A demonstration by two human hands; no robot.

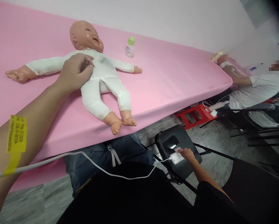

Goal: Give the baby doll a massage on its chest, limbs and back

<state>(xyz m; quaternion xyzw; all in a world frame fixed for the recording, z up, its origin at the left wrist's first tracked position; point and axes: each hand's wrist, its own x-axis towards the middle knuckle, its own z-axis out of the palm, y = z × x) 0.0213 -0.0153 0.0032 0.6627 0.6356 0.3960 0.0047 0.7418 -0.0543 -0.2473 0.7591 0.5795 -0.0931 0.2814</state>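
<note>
A baby doll (104, 70) with a white cloth body lies on its back on the pink-covered table, its head toward the wall. My left hand (77, 70) rests on the doll's torso, fingers loosely bent and the thumb a little apart; nothing shows in it. Down at my right, my right hand (187, 153) reaches over a black folding chair's seat (188, 137). Its fingers are closed around something small and pale that I cannot make out, beside a white power bank (177, 158). A dark phone (171, 143) lies on the same seat.
A small bottle with a green cap (130, 46) stands beyond the doll. A white cable (130, 178) runs from my left wrist across my lap to the power bank. A red stool (195, 116) stands under the table edge. Another person (258, 90) sits at the far right.
</note>
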